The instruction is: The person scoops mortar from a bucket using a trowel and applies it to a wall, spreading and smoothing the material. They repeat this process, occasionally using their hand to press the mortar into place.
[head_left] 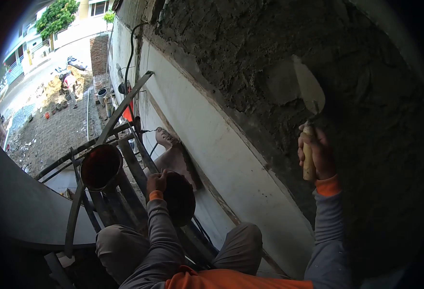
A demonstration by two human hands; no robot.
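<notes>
The right hand [322, 155] has its fingers wrapped around the pale handle of a trowel [310, 92], whose blade lies in front of the mortared wall [241, 62]; whether it touches cannot be told. Should that grip loosen, the blade could twist and gouge the rough coat. Left of the mortared wall, the left hand [156, 183] pinches the rim of a dark pan [179, 200]; with hidden support and one edge held, it might tip. Farther from the wall, a bucket [101, 167] stands by narrow planks [134, 161], where a careless knock could topple it.
</notes>
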